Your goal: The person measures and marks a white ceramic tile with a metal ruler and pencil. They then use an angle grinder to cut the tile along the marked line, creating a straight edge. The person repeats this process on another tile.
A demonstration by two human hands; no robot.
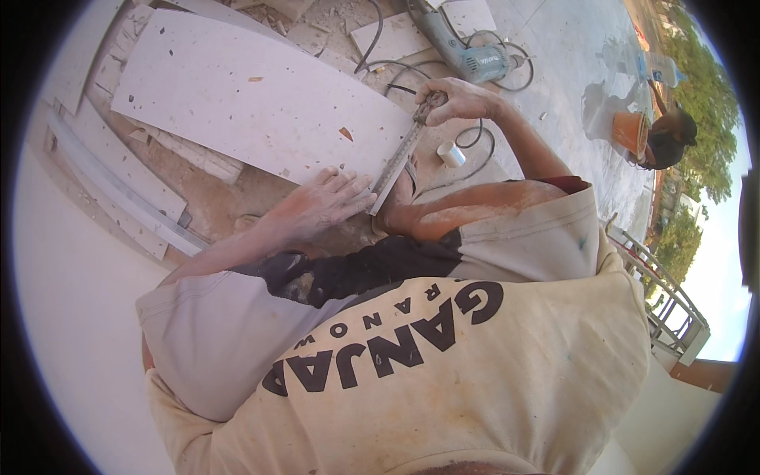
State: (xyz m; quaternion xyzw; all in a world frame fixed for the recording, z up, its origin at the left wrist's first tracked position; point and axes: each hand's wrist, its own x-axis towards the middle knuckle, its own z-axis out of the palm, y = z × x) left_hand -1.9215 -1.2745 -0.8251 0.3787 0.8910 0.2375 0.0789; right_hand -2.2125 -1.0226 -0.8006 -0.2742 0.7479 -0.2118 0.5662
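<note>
A long white board (261, 87) with a few chips and specks on it lies in front of me. My right hand (459, 101) grips the dusty case of a tape measure (430, 106) at the board's far right corner. The tape blade (396, 168) runs along the board's right end toward me. My left hand (336, 195) rests with fingers stretched out at the near right corner, its fingertips beside the blade's near end. Whether they touch the blade, I cannot tell.
A teal power drill (467, 55) with a black cord lies beyond the board. A short white pipe piece (450, 153) is near my right forearm. White strips (119, 182) and rubble lie left. Far right, another person (673, 138) is beside an orange bucket (630, 131).
</note>
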